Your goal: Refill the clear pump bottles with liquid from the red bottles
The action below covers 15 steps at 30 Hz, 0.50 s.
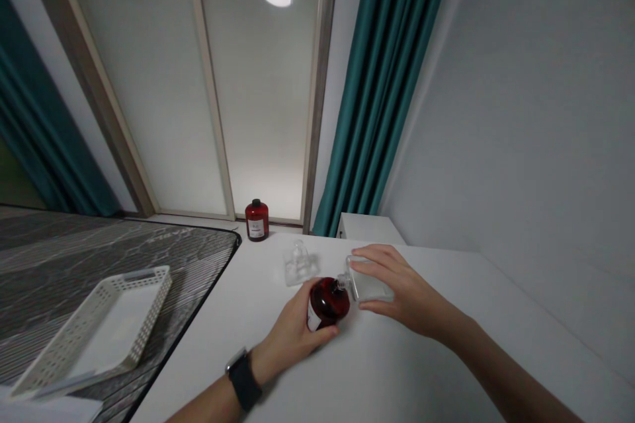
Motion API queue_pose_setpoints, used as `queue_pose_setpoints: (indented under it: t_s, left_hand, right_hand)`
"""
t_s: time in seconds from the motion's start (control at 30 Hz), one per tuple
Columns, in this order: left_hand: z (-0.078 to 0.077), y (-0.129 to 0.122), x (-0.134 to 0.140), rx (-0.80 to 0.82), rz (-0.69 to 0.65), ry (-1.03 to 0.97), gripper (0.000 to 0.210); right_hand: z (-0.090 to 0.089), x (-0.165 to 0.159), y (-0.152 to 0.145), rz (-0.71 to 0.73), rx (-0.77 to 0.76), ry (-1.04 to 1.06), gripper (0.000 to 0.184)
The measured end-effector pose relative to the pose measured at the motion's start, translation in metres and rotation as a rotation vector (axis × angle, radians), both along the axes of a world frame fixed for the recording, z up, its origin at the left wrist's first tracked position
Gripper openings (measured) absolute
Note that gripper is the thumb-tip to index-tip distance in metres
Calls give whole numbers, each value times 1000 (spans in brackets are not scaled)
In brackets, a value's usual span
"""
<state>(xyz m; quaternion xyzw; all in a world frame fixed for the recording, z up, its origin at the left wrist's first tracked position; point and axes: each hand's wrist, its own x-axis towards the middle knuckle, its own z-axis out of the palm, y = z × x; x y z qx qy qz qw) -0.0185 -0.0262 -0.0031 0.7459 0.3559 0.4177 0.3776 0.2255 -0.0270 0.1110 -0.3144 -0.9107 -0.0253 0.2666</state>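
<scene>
My left hand (296,322), with a dark watch on its wrist, is wrapped round a dark red bottle (329,301) with a white label. My right hand (391,284) grips a clear bottle (370,287), tipped on its side. The clear bottle's neck meets the red bottle's mouth; whether liquid is passing between them I cannot tell. Just beyond my left hand, clear plastic pieces (299,266) rest on the white table (397,363). Another red bottle (256,221) with a black cap and a white label stands upright at the table's far left corner.
To the left, a white perforated basket (99,327) sits on a grey patterned surface (198,248). Behind the table are a low white cabinet (372,227), a teal curtain (377,92) and frosted sliding doors (262,112). A plain wall (536,119) borders the right side.
</scene>
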Motion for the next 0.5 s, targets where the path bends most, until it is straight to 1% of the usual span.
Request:
queue_pose_setpoints:
  t_s: [0.23,0.5]
  left_hand:
    - [-3,1,0,-7,3,8,73]
    - [0,-1,0,-16,1,14,73]
  right_hand:
    - [0,0,0,-9,-5,1,61]
    - [1,0,0,4,2,-2,61]
